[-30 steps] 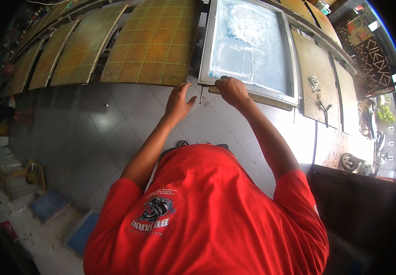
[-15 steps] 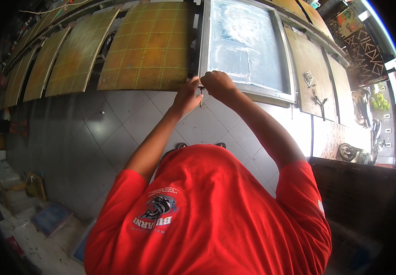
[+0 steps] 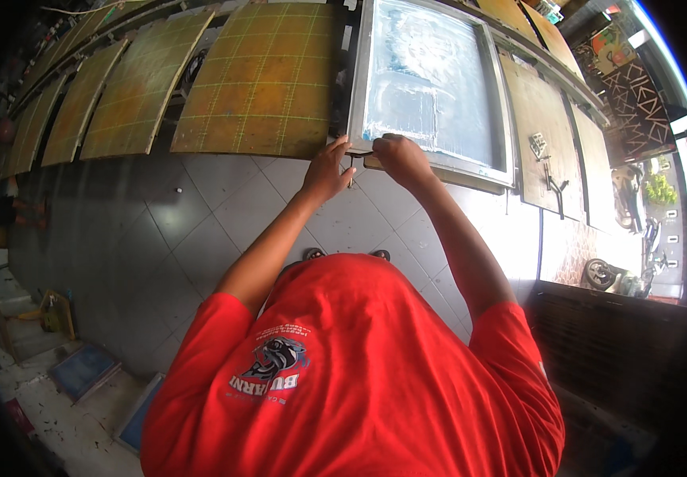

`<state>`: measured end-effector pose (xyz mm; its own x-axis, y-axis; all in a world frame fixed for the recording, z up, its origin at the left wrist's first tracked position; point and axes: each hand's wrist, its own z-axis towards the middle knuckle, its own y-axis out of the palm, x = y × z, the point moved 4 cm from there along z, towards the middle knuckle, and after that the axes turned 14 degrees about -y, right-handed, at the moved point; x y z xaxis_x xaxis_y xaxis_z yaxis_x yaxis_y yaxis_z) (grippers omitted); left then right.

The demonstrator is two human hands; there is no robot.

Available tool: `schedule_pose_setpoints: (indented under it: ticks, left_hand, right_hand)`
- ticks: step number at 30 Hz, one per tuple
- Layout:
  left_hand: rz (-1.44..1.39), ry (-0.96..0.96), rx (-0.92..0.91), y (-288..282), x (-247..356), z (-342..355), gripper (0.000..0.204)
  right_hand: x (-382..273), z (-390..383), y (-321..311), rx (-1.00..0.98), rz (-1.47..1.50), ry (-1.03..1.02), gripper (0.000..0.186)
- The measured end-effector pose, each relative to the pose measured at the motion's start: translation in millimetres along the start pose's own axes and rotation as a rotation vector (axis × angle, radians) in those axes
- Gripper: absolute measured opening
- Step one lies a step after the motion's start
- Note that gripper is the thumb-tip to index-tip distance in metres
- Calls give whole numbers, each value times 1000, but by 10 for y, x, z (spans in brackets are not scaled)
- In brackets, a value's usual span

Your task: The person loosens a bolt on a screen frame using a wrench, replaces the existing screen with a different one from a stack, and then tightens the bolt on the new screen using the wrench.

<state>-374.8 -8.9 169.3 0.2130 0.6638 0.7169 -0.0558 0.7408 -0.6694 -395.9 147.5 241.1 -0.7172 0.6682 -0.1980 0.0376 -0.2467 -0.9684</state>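
We've got both hands on the near edge of the framed screen [image 3: 431, 83] at its left corner — left hand [image 3: 326, 168] pinching the frame, right hand [image 3: 400, 157] clenched over it — next, seat it squarely on its board.

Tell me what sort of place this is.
Probably a screen-printing workshop. Both hands, left hand and right hand, grip a metal-framed mesh screen at a row of gridded yellow-brown boards, over a grey tiled floor.
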Motion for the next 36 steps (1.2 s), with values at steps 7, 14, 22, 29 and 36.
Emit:
schedule_pose_setpoints:
  ticks: [7,14,22,29,36]
  left_hand:
    - [-71,10,-45,19,28,20,50]
    - [-40,31,27,6,46,-19,49]
    - [-37,98,43,-155,225,92,42]
    - [-366,-156,-329,-8,377,286,35]
    - [-868,-183,-544,236,284,430,32]
  right_hand:
    - [-246,412,35,-208,-179,-124,7]
    - [-86,420,45,-219,-114,-140,10]
    - [-157,307,-71,4,-66,-253,10]
    - [-141,260,-139,46,33,-101,19]
    - [-104,103,-196,283,126,-126,17]
